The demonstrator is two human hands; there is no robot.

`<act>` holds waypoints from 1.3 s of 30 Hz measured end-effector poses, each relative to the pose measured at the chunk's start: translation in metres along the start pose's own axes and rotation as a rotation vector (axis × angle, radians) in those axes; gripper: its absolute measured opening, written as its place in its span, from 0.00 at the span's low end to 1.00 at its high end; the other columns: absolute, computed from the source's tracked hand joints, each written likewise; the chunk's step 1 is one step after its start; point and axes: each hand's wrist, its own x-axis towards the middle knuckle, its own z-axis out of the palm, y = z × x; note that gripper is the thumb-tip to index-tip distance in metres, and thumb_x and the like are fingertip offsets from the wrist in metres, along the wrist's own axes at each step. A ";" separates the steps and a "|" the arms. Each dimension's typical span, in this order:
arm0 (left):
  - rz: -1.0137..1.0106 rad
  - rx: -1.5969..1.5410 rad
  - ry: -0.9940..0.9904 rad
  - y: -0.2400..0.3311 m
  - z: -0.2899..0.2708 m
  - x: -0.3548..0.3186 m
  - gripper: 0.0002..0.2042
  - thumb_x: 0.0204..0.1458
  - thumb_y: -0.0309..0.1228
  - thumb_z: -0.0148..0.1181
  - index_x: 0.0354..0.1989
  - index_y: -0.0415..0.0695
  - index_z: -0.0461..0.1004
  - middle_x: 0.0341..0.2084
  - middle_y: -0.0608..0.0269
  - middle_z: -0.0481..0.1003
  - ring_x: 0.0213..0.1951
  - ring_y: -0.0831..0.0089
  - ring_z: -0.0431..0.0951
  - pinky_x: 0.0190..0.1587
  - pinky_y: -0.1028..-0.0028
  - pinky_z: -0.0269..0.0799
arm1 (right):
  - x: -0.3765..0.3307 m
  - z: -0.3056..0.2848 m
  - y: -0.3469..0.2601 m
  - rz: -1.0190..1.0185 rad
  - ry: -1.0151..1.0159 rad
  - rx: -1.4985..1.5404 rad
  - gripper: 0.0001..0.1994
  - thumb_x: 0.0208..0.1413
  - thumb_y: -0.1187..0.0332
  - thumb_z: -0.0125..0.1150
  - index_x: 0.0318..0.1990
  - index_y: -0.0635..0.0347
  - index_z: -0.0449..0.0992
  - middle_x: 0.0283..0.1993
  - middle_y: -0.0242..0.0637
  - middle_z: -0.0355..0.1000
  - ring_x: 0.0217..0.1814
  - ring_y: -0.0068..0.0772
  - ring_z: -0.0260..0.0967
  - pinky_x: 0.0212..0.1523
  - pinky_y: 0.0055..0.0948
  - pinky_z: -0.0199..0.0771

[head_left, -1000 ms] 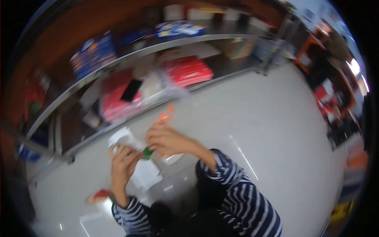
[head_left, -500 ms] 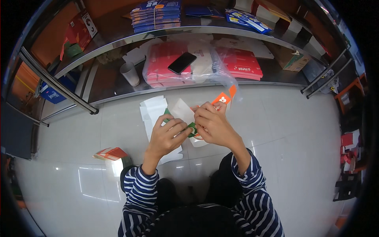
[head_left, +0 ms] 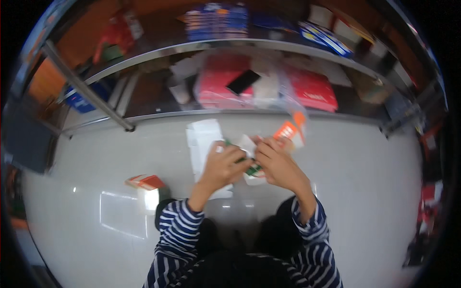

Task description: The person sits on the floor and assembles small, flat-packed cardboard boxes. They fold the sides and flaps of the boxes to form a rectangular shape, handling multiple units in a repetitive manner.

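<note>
Both hands near the centre of the frame, close together, fingers bent. Left hand [head_left: 222,165] pinches the green part of a printed card [head_left: 286,130] coloured green, orange and white. Right hand [head_left: 278,161] grips the same card just to the right; its orange panel projects above the knuckles, toward the upper right. Motion blur: cannot tell whether the fingertips of the two hands touch. The card is held at centre frame, above the floor [head_left: 360,163].

Just left of the card, partly behind the left hand: flat white cardboard [head_left: 201,137] with cut flaps, on the pale tiles. Lower left of the frame: orange-and-white folded piece [head_left: 148,182] on the floor, near the knee. Both forearms in striped sleeves [head_left: 180,223], entering from the lower edge.

Upper centre: metal shelving [head_left: 158,114]. On its lower level, red packs [head_left: 216,77] under clear plastic, black phone [head_left: 243,82] lying on top, pale cup [head_left: 178,90] to the left, second red stack [head_left: 312,91] to the right. Level above: blue stack [head_left: 216,24], blue-and-yellow packets [head_left: 325,38] to its right. Print blurred throughout.
</note>
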 end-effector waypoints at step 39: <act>-0.362 -0.479 -0.428 -0.016 -0.005 -0.011 0.24 0.36 0.27 0.61 0.45 0.43 0.63 0.42 0.60 0.69 0.46 0.65 0.67 0.45 0.65 0.53 | 0.004 0.013 -0.006 -0.033 -0.150 0.041 0.13 0.53 0.66 0.50 0.42 0.65 0.68 0.47 0.52 0.60 0.52 0.55 0.56 0.53 0.47 0.52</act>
